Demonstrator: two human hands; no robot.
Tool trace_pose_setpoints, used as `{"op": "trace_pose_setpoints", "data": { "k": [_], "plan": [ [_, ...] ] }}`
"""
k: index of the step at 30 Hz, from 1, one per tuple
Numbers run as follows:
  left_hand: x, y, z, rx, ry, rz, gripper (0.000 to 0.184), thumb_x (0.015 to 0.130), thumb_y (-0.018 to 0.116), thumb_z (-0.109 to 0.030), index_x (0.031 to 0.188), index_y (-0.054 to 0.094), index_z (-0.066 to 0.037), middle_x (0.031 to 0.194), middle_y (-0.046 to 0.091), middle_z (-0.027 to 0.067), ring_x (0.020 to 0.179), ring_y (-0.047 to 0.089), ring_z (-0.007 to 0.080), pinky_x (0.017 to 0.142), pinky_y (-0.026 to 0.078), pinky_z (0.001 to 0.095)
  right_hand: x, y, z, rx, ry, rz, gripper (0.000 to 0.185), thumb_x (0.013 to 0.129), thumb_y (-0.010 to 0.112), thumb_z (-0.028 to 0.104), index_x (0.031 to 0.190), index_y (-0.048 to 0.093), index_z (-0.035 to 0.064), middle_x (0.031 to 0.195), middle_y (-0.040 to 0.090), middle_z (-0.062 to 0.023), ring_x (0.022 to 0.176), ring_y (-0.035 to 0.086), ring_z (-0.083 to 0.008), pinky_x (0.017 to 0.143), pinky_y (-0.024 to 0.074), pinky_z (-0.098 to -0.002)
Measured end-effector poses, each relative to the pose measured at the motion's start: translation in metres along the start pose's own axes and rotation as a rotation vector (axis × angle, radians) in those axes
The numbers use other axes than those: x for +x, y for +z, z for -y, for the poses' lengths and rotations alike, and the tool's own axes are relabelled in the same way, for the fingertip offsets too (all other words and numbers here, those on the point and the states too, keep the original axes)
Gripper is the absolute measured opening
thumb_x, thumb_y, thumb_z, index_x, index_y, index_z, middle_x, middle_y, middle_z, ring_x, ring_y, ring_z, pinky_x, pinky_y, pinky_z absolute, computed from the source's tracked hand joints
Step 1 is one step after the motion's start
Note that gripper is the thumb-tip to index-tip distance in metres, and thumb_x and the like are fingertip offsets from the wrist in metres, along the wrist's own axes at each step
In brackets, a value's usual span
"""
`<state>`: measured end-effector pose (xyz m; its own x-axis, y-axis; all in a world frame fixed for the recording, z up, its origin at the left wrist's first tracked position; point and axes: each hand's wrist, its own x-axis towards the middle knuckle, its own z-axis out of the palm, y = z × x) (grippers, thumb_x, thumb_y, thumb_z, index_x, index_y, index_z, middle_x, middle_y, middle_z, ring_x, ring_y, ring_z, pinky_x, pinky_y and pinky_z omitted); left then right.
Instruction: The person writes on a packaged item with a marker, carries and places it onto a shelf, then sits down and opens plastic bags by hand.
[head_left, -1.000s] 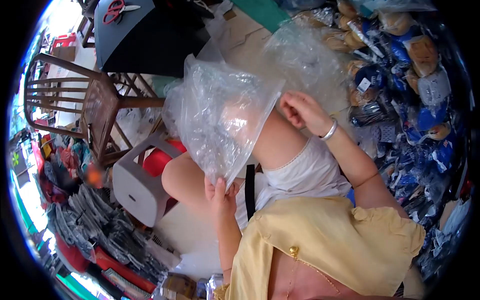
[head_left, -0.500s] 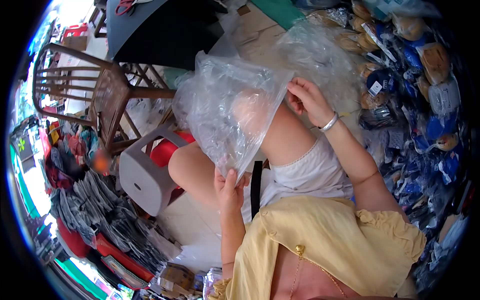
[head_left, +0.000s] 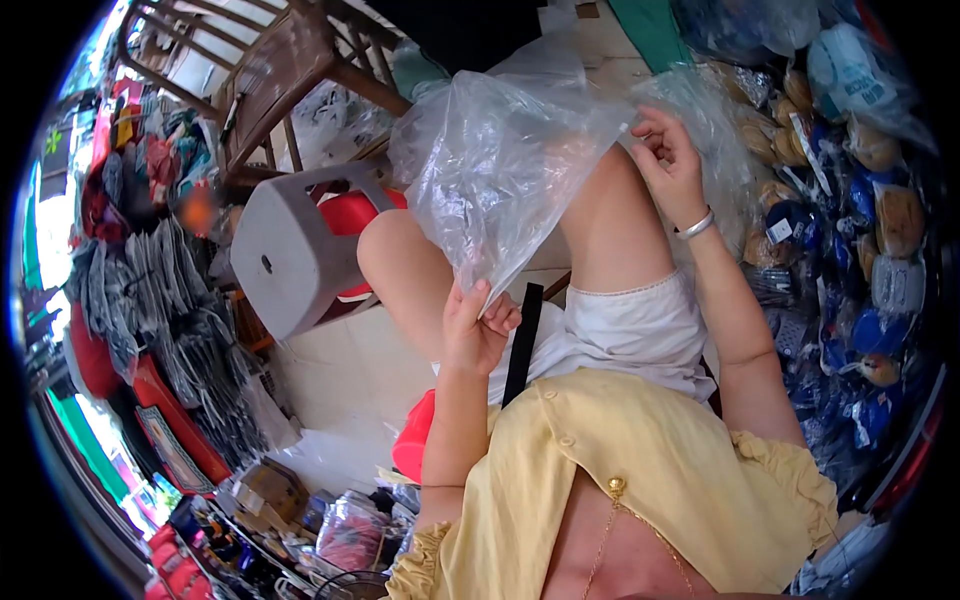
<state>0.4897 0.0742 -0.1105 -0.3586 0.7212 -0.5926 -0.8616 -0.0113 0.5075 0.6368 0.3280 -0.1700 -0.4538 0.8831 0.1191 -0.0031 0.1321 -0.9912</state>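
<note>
From my head camera, a clear plastic bag (head_left: 500, 170) spreads at 12 o'clock, partly covering my knees (head_left: 615, 220). My left hand (head_left: 480, 330), near the centre of the dial, pinches the bag's near corner between thumb and fingers. My right hand (head_left: 672, 165), toward 1 o'clock and ringed by a silver bangle (head_left: 695, 223), has its fingers curled at the bag's far corner — whether they grip it, I cannot tell. A gray plastic stool (head_left: 290, 260) tilts at 9 o'clock, just beside my left knee, with a wooden chair (head_left: 275, 85) at 10 to 11. Plastic-wrapped goods (head_left: 898, 220) in brown and blue crowd 2 to 4 o'clock — a cardboard box (head_left: 270, 490) sits near 8.
</note>
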Motion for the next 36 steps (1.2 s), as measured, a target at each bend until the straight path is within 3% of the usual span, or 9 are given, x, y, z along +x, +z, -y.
{"op": "trace_pose_setpoints", "data": {
  "k": [8,11,17,19,20,22,26,30,36],
  "plan": [
    [-0.017,-0.021,-0.022,-0.311,-0.124,0.108,0.041,0.091,0.052,-0.018,0.131,0.041,-0.014,0.06,0.033,-0.0038,0.052,0.035,0.0064,0.05,0.033,0.0213,0.026,0.007,0.013,-0.604,-0.523,0.055,0.029,0.067,0.065,-0.002,0.094,0.066,0.0091,0.094,0.057,-0.0078,0.09,0.054,-0.0244,0.076,0.0457,-0.0316],
    [-0.02,-0.032,-0.041,-0.449,-0.068,0.084,0.026,0.094,0.048,-0.023,0.115,0.051,-0.007,0.061,0.036,-0.0042,0.054,0.038,0.0073,0.051,0.035,0.022,0.033,0.007,0.032,-0.499,-0.548,0.223,0.018,0.067,0.065,0.0,0.084,0.067,0.0067,0.093,0.059,-0.0084,0.09,0.054,-0.0252,0.076,0.0451,-0.0333],
    [-0.005,-0.016,-0.068,-0.28,0.345,-0.173,0.036,0.093,0.052,-0.025,0.123,0.048,-0.005,0.083,0.055,0.0008,0.077,0.055,0.015,0.073,0.046,0.0326,0.025,0.023,0.081,-0.376,-0.548,0.364,0.012,0.072,0.067,0.004,0.084,0.065,0.0032,0.081,0.06,-0.009,0.076,0.057,-0.0255,0.068,0.0454,-0.0322],
    [0.008,-0.01,-0.066,0.335,1.181,-0.479,0.035,0.088,0.059,-0.025,0.115,0.054,-0.003,0.099,0.056,0.0048,0.095,0.055,0.0205,0.081,0.045,0.0376,0.021,0.032,0.094,-0.346,-0.531,0.377,0.011,0.073,0.066,0.004,0.084,0.064,0.0022,0.078,0.06,-0.0093,0.075,0.056,-0.0255,0.067,0.0451,-0.0318],
    [0.011,-0.003,-0.066,0.324,1.189,-0.484,0.035,0.088,0.059,-0.025,0.115,0.054,-0.003,0.099,0.056,0.0048,0.095,0.055,0.0205,0.081,0.045,0.0376,0.019,0.037,0.098,-0.315,-0.52,0.388,0.01,0.075,0.066,0.005,0.084,0.064,0.0016,0.075,0.059,-0.0096,0.073,0.056,-0.0255,0.065,0.0443,-0.0317],
    [0.006,0.027,-0.074,1.258,1.648,-0.407,0.031,0.08,0.067,-0.021,0.108,0.06,-0.007,0.113,0.053,0.0096,0.105,0.051,0.024,0.09,0.04,0.0407,0.015,0.044,0.106,-0.284,-0.514,0.415,0.009,0.076,0.066,0.006,0.083,0.064,0.0009,0.072,0.058,-0.0099,0.07,0.055,-0.0255,0.064,0.0435,-0.0315],
    [0.016,0.086,-0.082,1.604,1.601,-0.03,0.028,0.069,0.072,-0.017,0.095,0.065,-0.02,0.111,0.057,0.0055,0.118,0.048,0.0249,0.105,0.02,0.0473,0.011,0.051,0.125,-0.362,-0.509,0.504,0.009,0.08,0.063,0.009,0.082,0.063,0.0006,0.069,0.056,-0.01,0.065,0.052,-0.0252,0.06,0.0406,-0.0326],
    [0.034,0.101,-0.095,1.729,1.611,0.214,0.021,0.068,0.072,-0.017,0.088,0.064,-0.019,0.104,0.06,-0.0002,0.122,0.046,0.0205,0.106,0.017,0.0509,0.005,0.048,0.142,-0.362,-0.504,0.556,0.011,0.081,0.063,0.012,0.082,0.062,0.0007,0.069,0.055,-0.0098,0.064,0.051,-0.0245,0.059,0.0402,-0.0319],
    [0.051,0.094,-0.085,1.569,1.499,0.327,0.011,0.072,0.07,-0.016,0.081,0.064,-0.017,0.078,0.061,-0.0024,0.098,0.06,0.0144,0.107,0.016,0.0536,-0.003,0.038,0.152,-0.391,-0.307,0.505,0.01,0.082,0.063,0.012,0.084,0.062,0.0014,0.071,0.058,-0.0085,0.063,0.054,-0.0188,0.057,0.0411,-0.0287]
  ]
}}
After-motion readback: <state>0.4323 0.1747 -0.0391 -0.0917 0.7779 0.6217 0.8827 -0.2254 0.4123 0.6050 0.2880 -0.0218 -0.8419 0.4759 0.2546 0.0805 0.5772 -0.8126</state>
